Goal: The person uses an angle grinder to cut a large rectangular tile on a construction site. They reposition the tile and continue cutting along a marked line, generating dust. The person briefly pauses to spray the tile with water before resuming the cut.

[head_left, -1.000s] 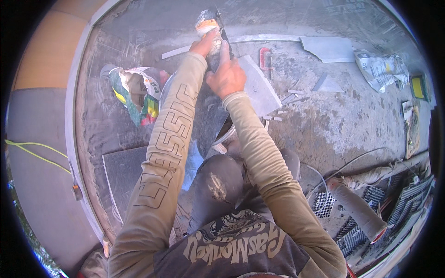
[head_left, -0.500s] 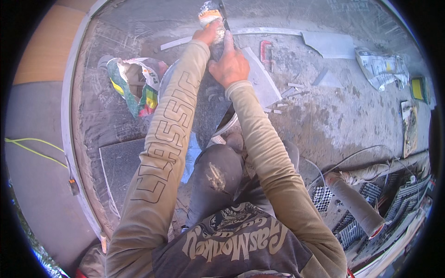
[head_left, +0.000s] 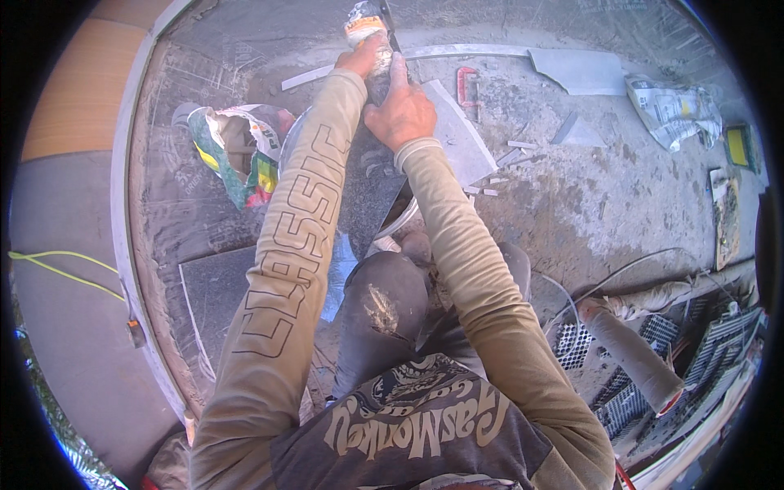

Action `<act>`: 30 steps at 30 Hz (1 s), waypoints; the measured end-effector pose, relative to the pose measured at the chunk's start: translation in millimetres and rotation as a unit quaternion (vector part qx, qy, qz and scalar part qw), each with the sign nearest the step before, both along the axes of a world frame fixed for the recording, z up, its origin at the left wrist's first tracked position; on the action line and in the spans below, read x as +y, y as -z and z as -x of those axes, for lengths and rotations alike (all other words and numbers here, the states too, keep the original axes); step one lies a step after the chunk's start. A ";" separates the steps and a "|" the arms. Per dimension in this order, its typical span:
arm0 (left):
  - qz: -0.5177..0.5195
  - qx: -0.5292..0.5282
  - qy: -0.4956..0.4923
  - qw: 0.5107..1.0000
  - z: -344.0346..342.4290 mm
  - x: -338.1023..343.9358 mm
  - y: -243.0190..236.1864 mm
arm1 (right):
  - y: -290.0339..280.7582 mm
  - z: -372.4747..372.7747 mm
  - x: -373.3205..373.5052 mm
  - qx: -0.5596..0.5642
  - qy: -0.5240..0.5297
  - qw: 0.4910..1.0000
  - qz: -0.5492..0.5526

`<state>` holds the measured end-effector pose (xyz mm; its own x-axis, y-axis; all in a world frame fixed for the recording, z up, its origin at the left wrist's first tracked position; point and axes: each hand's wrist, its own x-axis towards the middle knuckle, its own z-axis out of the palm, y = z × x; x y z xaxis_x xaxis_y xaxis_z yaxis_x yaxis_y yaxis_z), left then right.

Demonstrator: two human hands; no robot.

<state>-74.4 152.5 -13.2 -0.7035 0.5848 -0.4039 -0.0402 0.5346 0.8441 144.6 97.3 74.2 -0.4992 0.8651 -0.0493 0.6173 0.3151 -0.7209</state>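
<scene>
Tool (head_left: 365, 31): far middle, held in both hands, pointing away from the person.
Left hand (head_left: 362, 59): fingers closed around the tool, just nearer than its white-and-orange end.
Right hand (head_left: 402, 113): gripping the tool's near part, index finger stretched along it; the other fingertips are hidden.
Slab (head_left: 461, 140): pale, just right of the right hand.
Clamp (head_left: 462, 86): red, far, beside the slab's right edge.
Open bag (head_left: 268, 173): left, nearer than the left hand.
Roll (head_left: 633, 359): near right, beside grids (head_left: 573, 346).
</scene>
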 end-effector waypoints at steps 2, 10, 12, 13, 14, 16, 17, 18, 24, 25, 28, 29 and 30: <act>-0.012 -0.004 0.004 1.000 0.7 0.6 2.1 | 0.9 -0.3 0.9 -0.002 -0.004 1.000 0.003; -0.020 -0.019 -0.009 1.000 9.4 0.1 9.2 | 0.7 0.8 -0.5 0.005 -0.004 1.000 0.008; -0.023 -0.022 -0.009 0.999 6.4 0.8 7.5 | 1.8 1.2 0.2 0.004 -0.002 1.000 0.005; -0.025 -0.025 -0.010 0.999 4.6 0.7 6.4 | 1.6 1.2 0.2 -0.001 -0.002 1.000 0.004; -0.026 -0.028 -0.010 0.999 2.5 0.4 5.5 | 1.3 1.4 0.2 -0.006 -0.002 1.000 0.004; -0.029 -0.030 -0.012 0.999 1.5 -0.6 2.3 | 0.0 1.3 0.3 -0.008 -0.003 1.000 0.003; -0.031 -0.032 -0.013 0.999 0.6 -0.5 0.9 | 0.0 1.0 0.4 -0.007 -0.004 1.000 0.002; -0.032 -0.032 -0.014 0.999 0.1 -0.8 -0.1 | -0.1 0.8 0.2 -0.006 -0.005 1.000 0.001; -0.038 -0.040 -0.020 0.998 -1.9 -0.2 -4.0 | 0.6 1.1 0.9 -0.004 -0.008 1.000 0.000; -0.039 -0.042 -0.020 0.998 -2.1 -0.6 -4.3 | 1.0 1.3 1.4 -0.007 -0.008 1.000 0.005; -0.044 -0.047 -0.023 0.998 -3.1 -0.4 -5.7 | 0.1 1.0 2.9 -0.012 -0.008 1.000 0.016; -0.046 -0.049 -0.025 0.997 -3.8 -0.8 -5.8 | -0.6 0.6 3.3 -0.012 -0.009 1.000 0.019; -0.047 -0.051 -0.025 0.997 -4.2 -0.5 -6.5 | -1.5 0.3 3.5 -0.013 -0.009 1.000 0.022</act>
<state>-70.2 152.0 -6.7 -0.6910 0.5881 -0.4202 -0.1532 0.4490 0.8803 144.4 100.8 75.6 -0.5128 0.8528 -0.0992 0.6301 0.2953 -0.7182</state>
